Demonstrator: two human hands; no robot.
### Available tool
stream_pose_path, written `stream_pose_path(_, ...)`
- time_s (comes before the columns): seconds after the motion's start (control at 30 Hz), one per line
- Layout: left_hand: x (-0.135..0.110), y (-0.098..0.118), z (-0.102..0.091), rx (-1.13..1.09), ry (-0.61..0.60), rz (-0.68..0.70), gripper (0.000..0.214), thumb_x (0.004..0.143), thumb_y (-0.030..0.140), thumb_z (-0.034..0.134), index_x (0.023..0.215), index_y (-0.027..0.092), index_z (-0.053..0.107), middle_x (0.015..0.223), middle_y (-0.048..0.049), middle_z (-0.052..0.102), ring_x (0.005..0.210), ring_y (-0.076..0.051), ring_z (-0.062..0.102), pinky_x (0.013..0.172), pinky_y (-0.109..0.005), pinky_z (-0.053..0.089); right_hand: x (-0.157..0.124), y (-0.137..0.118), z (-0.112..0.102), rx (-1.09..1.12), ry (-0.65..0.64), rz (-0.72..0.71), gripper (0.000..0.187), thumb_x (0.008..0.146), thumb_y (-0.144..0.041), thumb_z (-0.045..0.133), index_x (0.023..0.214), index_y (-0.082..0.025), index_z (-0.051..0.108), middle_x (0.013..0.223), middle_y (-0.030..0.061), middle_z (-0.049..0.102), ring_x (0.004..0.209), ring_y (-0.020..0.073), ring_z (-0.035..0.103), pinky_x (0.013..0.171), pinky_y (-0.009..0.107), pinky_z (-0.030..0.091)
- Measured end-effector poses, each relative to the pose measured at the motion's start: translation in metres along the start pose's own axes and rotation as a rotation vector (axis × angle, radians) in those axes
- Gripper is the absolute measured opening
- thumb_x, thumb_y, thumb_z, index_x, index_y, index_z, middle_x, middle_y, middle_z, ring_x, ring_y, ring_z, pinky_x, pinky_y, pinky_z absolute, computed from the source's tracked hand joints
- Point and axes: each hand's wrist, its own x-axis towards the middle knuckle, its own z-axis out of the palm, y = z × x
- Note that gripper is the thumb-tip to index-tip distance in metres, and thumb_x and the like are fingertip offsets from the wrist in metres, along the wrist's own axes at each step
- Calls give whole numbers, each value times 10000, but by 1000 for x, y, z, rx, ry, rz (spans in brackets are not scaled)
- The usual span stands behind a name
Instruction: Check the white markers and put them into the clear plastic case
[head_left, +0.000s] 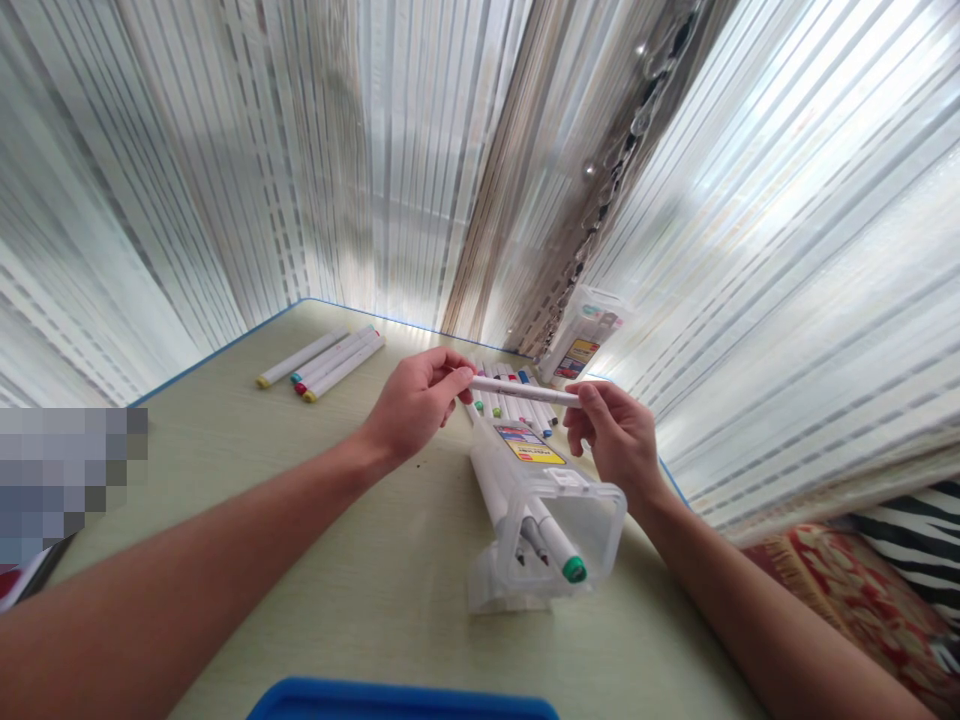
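Both hands hold one white marker [525,391] level above the table. My left hand [420,402] pinches its left end and my right hand [613,432] pinches its right end. Just below them lies a clear plastic marker case [551,505] on its side, open towards me, with a green-capped marker [559,545] and others poking out. Behind the case, several markers [514,400] lie in a row on the pale table [360,560].
Three markers [330,362] with coloured caps lie at the back left of the table. A second clear case [581,338] stands at the back right by the striped curtains. A blue edge [405,700] shows at the near side. Patterned fabric [862,590] lies to the right.
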Motion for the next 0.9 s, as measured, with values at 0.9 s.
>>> stream_pose_path(0.9, -1, -7, -4, 270, -20, 123, 325, 779, 422, 752, 921, 130, 737, 814, -58, 700, 635, -126, 588, 570, -221, 458, -3, 1, 0, -56, 0, -27, 247, 743, -347, 850, 895, -176, 756, 600, -21, 627, 387, 86, 527, 336, 214, 398)
